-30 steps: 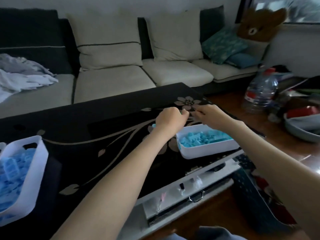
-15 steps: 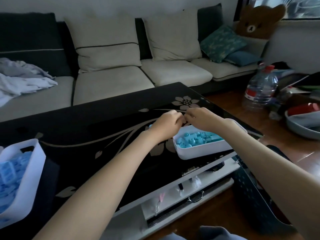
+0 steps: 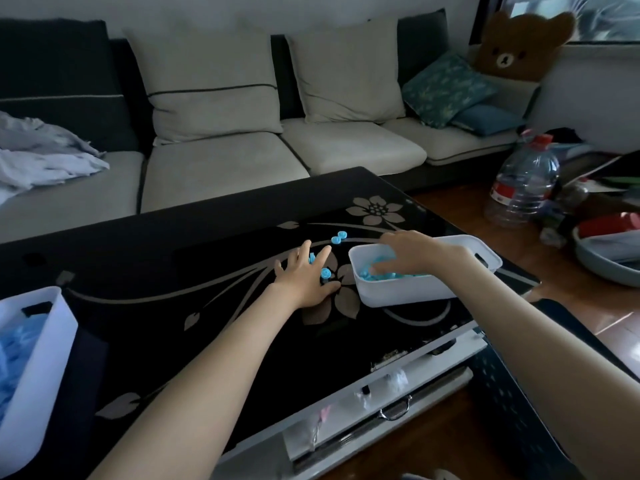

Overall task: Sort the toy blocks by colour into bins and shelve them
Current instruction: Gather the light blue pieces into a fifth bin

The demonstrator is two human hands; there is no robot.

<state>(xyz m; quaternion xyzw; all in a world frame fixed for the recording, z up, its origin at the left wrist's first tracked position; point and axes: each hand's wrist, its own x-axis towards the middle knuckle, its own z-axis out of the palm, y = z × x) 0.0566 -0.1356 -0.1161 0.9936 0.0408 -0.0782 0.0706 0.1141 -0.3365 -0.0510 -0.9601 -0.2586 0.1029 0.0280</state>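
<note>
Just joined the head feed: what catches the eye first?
Loose round blue pieces lie on the black floral table beside the spread left hand. The right hand dips into a white bin of blue blocks at the table's right; a second bin sits near left.

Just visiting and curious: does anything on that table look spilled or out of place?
Yes. A few turquoise blocks lie loose on the black coffee table, outside the white bin that holds the rest. The left hand lies spread flat among them; the right hand reaches into the bin.
</note>
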